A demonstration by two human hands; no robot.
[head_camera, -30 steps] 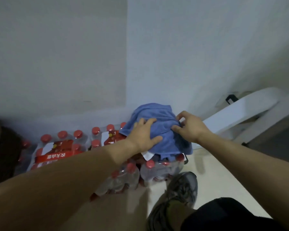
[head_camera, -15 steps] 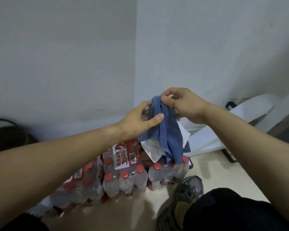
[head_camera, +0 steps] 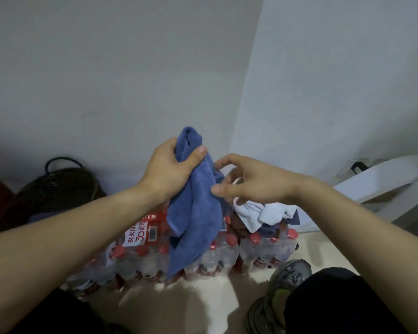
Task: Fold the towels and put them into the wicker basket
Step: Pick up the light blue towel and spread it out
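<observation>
blue towel hangs long-axis down from our left hand, basket off to the left

we hold the blue towel [head_camera: 196,208] bunched in our left hand [head_camera: 169,168], fingers and thumb curled round its top end, so the cloth hangs nearly straight down from the grip, its long axis vertical and its lower corner dangling in front of the bottle packs [head_camera: 203,256]. our right hand [head_camera: 251,182] sits just beside the towel's right edge, thumb and fingers spread and loosely curved; the thumb tip looks to touch the cloth, but nothing is pinched that we can see. so the right hand is the nearer one to the free hanging edge, and we judge it is the one to catch a corner and spread the towel for folding.

the wicker basket [head_camera: 58,189] stands on the floor against the wall, well to the left of the grip, on the left hand's side, so that arm has the shorter way there.

counting: one blue towel in hand; one white towel [head_camera: 263,213] crumpled on top of the packs, with a darker cloth showing under it that we cannot make out; one basket. the packs seem to be two or three, the split is hard to tell. one shoe [head_camera: 285,278] shows at lower right
</observation>
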